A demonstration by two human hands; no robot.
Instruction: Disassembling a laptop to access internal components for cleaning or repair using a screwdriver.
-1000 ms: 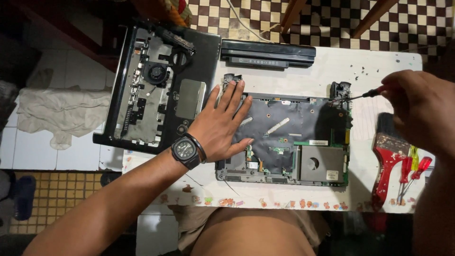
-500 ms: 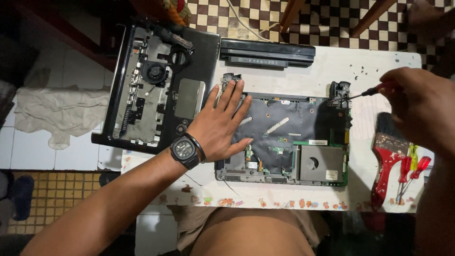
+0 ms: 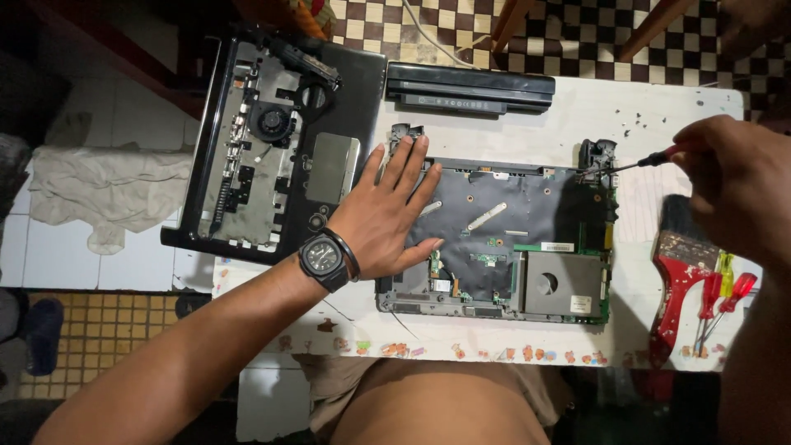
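The right hand (image 3: 737,185) is pinching a small screwdriver (image 3: 638,162) in a tight grip, poking its tip at the laptop base's (image 3: 527,239) far right corner, while the left hand (image 3: 387,218) is lying flat and open on it, probably pressing it steady on the white surface (image 3: 577,111).

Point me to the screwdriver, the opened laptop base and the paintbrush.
screwdriver (image 3: 634,163), head view, on its thin metal shaft.
opened laptop base (image 3: 527,222), head view, on the dark board.
paintbrush (image 3: 677,284), head view, on its red handle.
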